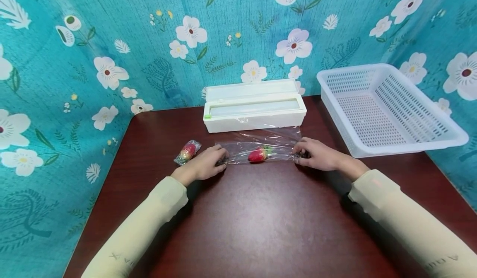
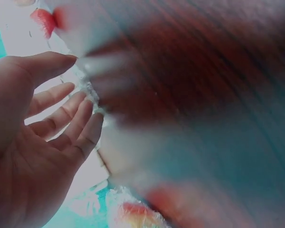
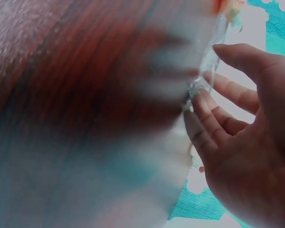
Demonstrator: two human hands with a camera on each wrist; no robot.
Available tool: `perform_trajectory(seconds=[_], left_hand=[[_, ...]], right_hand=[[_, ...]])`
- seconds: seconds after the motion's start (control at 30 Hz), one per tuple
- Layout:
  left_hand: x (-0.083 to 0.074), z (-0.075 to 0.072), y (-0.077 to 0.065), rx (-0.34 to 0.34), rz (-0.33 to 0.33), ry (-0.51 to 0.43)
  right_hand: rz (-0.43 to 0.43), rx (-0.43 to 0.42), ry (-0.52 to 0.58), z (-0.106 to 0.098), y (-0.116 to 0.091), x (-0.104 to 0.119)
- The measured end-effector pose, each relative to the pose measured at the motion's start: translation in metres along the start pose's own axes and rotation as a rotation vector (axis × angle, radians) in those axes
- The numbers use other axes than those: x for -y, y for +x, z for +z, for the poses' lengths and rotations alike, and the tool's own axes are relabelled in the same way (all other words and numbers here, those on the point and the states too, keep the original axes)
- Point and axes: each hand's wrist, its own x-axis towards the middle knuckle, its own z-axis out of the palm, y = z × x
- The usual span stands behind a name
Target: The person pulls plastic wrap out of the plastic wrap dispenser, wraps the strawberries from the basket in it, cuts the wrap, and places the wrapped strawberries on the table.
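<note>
Clear plastic wrap [image 1: 279, 139] stretches forward from a white wrap dispenser box [image 1: 257, 120] and lies on the dark table. Within its front edge is a red strawberry [image 1: 257, 154] with a green top; whether film also covers it, I cannot tell. My left hand [image 1: 206, 162] grips the front left corner of the film, bunched at its fingertips. At the front right corner my right hand [image 1: 318, 154] holds the film the same way, thumb and fingers loosely around it. Left of the left hand lies a wrapped strawberry [image 1: 188, 151], crinkled film all round it.
The dispenser's lid [image 1: 253, 89] stands raised at the back. A white perforated plastic basket [image 1: 410, 147] sits at the right rear of the table [image 1: 257, 228]. A teal flowered cloth [image 1: 231, 21] hangs behind and along the sides.
</note>
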Motion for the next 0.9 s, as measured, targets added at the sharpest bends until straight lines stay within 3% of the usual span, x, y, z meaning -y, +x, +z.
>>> perform_trajectory(seconds=[0.17,0.43,0.67,0.9], left_hand=[[0.0,-0.004,-0.007,-0.018,0.01,0.059],[0.003,-0.002,-0.009,-0.073,0.053,0.101],[0.007,0.0,-0.005,-0.147,0.112,0.076],[0.01,0.0,-0.006,-0.198,0.115,0.001]], right_hand=[[-0.005,0.013,-0.06,-0.003,-0.005,0.002],[-0.064,-0.053,-0.125,-0.002,-0.001,0.003],[-0.128,-0.074,-0.131,0.001,0.005,-0.001],[-0.136,-0.093,-0.118,0.0,0.008,-0.004]])
